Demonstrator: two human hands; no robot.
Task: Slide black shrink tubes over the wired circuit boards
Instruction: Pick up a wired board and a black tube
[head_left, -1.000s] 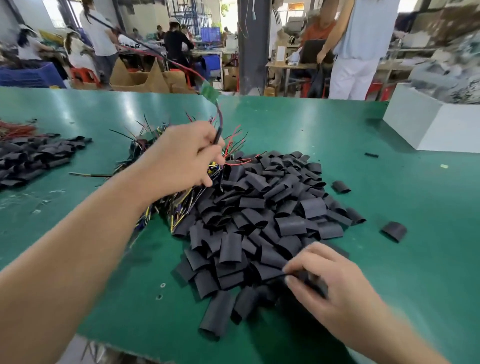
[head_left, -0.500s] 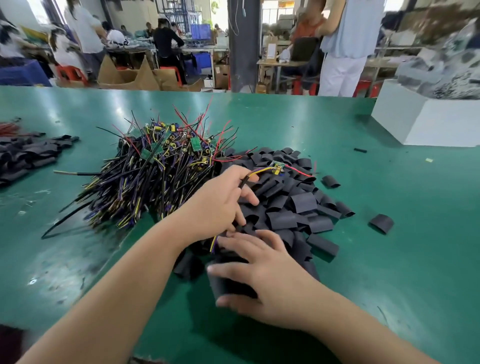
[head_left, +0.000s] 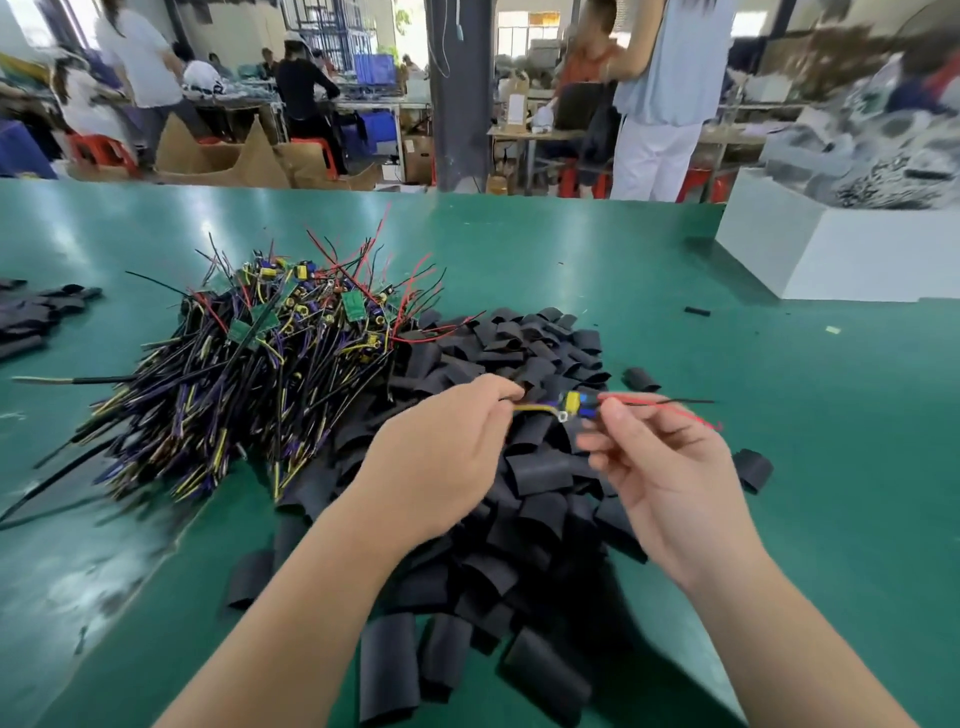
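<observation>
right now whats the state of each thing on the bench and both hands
left hand: pinching the board's yellow wire
right hand: pinching the board's other end
circuit board: held up, no tube on it
shrink tubes: loose pile
wired boards: heaped, uncovered
white box: on the bench, contents blurred

1. Both bare forearms reach forward from the lower edge, converging toward centre.
2. Left hand (head_left: 441, 457): back of hand up, fingers curled, thumb and forefinger pinched together at the tips.
3. Right hand (head_left: 670, 478): palm turned inward, thumb and forefinger pinched, remaining fingers loosely bent.
4. Hands near each other, not touching.
</observation>
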